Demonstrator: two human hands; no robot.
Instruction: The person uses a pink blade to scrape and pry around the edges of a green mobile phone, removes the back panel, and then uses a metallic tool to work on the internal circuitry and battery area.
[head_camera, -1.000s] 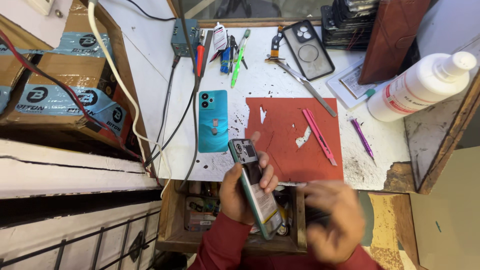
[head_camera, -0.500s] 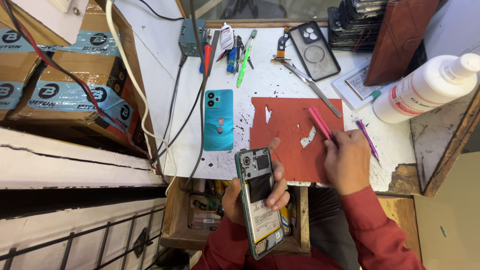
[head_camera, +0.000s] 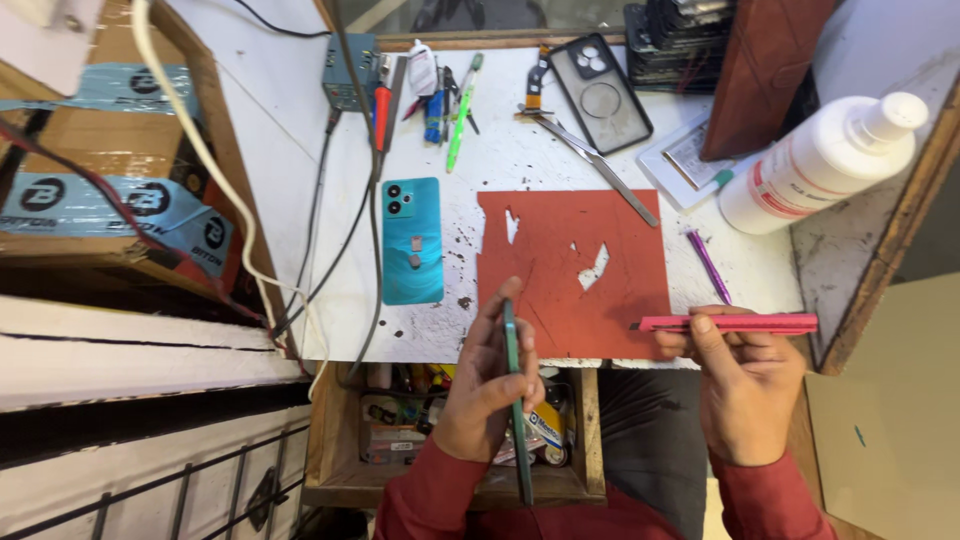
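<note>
the left hand (head_camera: 480, 395) has its grip closed around a phone (head_camera: 517, 400), thumb on one face and fingers on the other. the phone is turned edge-on to the camera, so it shows only as a thin dark-green line; its long axis runs from near the person's lap up toward the table (head_camera: 520, 165), the top end reaching the front edge of the red mat (head_camera: 570, 270). it is held above the open drawer (head_camera: 440, 430), just in front of the table.

the right hand (head_camera: 750, 390) has its grip closed on a pink tool (head_camera: 730, 323), pinched between thumb and fingers. the tool lies level, long axis left to right along the table's front edge, its dark tip pointing left at the mat's right corner, well apart from the phone.

counted on the table: one red mat with torn holes, one blue phone back (head_camera: 412, 240) lying face down left of the mat, long axis away from the person, one dark clear case (head_camera: 600, 95) at the far side, one white bottle (head_camera: 820, 165) on its side at the right, one purple pen (head_camera: 708, 265) beside the mat, one green pen (head_camera: 460, 120) among the tools at the back. two hands, one phone held, one tool held.
</note>
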